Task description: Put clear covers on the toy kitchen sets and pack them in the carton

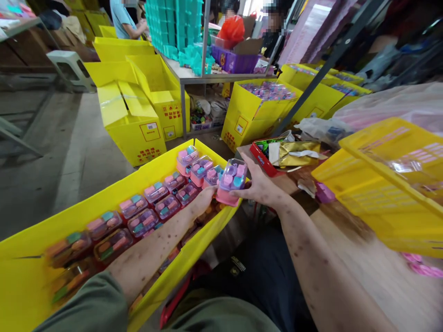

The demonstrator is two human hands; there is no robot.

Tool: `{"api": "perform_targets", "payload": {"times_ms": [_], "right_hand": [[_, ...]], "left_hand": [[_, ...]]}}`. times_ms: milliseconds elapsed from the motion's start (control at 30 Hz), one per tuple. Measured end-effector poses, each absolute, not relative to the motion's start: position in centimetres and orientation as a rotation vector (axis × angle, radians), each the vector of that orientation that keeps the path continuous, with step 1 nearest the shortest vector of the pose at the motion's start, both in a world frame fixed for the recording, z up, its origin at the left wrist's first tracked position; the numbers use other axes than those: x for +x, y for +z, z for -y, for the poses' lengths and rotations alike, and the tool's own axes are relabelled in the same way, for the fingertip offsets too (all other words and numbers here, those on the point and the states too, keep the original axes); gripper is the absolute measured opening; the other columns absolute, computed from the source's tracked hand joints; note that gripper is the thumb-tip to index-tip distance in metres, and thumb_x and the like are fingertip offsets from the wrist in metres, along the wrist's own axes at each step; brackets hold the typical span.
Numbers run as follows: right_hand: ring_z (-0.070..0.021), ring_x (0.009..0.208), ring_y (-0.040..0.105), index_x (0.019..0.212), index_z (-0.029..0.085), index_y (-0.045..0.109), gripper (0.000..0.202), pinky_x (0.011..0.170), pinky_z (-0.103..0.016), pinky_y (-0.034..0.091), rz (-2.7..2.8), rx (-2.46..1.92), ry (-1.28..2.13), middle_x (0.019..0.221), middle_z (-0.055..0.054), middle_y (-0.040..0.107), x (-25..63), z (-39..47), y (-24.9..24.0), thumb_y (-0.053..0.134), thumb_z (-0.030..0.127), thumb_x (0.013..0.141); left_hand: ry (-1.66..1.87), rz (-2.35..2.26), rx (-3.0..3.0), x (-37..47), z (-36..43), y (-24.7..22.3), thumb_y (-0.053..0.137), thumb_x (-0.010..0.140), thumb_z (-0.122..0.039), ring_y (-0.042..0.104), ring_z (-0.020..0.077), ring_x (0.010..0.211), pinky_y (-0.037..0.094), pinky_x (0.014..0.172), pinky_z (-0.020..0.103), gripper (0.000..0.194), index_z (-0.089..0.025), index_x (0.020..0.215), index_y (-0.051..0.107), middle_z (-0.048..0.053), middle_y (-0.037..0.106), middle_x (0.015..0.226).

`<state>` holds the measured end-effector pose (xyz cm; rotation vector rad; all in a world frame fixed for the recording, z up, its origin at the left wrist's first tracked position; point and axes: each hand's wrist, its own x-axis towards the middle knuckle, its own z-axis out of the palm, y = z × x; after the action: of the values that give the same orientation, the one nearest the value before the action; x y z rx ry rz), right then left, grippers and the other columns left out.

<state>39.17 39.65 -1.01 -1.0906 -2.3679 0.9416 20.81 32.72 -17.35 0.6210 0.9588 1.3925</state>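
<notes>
A small clear-lidded plastic box (232, 177) with a pink base and pink, blue and purple pieces inside is held tilted over the far right end of a long yellow carton (162, 161). My right hand (259, 184) grips its right side, thumb low and fingers behind. At its lower left edge, my left hand (205, 200) holds it too; most of those fingers are hidden. Rows of similar boxes (168, 206) fill the carton beneath my left forearm. Several more of them stand higher, at the carton's far end (201, 169).
Yellow cartons (131, 120) stand ahead on the left, and a filled carton (263, 106) is by the table (207, 79). At right are a yellow plastic basket (377, 184) and a red tray (265, 159) on a wooden surface. A person in blue (122, 20) is behind.
</notes>
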Motion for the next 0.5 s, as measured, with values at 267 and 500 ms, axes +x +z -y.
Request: {"api": "perform_targets", "payload": {"times_ms": [267, 500], "right_hand": [[-0.0344, 0.135, 0.069, 0.156, 0.022, 0.047, 0.108, 0.117, -0.048, 0.055, 2.155, -1.243, 0.856, 0.151, -0.015, 0.067, 38.0, -37.5, -1.3, 0.095, 0.058, 0.066], [-0.0317, 0.128, 0.072, 0.155, 0.019, 0.040, 0.108, 0.113, -0.044, 0.056, 1.911, -1.360, 0.872, 0.144, -0.017, 0.070, 37.2, -37.1, -1.4, 0.093, 0.056, 0.067]], "left_hand": [[1.502, -1.143, 0.592, 19.7, -32.7, -17.6, 0.084, 0.099, -0.053, 0.076, 0.0207, 0.088, 0.064, 0.087, 0.037, 0.040, -0.014, 0.105, 0.077, 0.005, 0.080, 0.097], [1.553, -1.174, 0.492, 20.8, -32.8, -17.6, 0.044, 0.092, -0.097, 0.081, 0.0309, 0.099, 0.064, 0.085, 0.039, 0.086, -0.017, 0.098, 0.075, 0.014, 0.083, 0.095]]}}
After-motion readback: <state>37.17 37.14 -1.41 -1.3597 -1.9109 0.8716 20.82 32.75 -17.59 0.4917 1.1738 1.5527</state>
